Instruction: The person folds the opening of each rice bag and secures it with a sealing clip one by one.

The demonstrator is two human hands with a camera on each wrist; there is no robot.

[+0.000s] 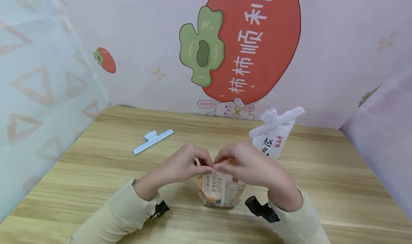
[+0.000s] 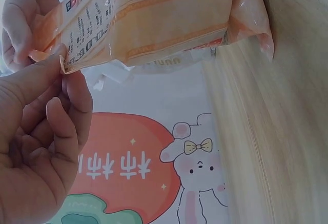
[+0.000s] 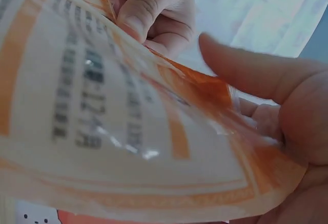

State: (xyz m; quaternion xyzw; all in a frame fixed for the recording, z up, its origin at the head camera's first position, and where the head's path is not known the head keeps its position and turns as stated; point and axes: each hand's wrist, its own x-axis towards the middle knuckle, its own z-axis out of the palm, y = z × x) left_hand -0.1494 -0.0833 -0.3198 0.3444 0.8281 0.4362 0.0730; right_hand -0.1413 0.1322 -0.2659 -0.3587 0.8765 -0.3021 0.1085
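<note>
An orange and cream plastic food bag [image 1: 222, 190] with printed text stands on the table between both hands. My left hand [image 1: 185, 163] pinches its top edge between thumb and fingers, as the left wrist view shows up close at the bag's corner [image 2: 77, 62]. My right hand [image 1: 254, 163] grips the same top edge from the other side, fingertips close to the left ones. In the right wrist view, the right thumb [image 3: 256, 70] lies over the orange end of the bag, while the fingers are partly hidden behind it.
A light blue sealing clip [image 1: 153, 141] lies at the left on the wooden table [image 1: 96, 187]. Behind my right hand stands a white pouch [image 1: 273, 144] with a white clip [image 1: 276, 122] across its top. Printed cloth walls [image 1: 145, 40] enclose the back and sides.
</note>
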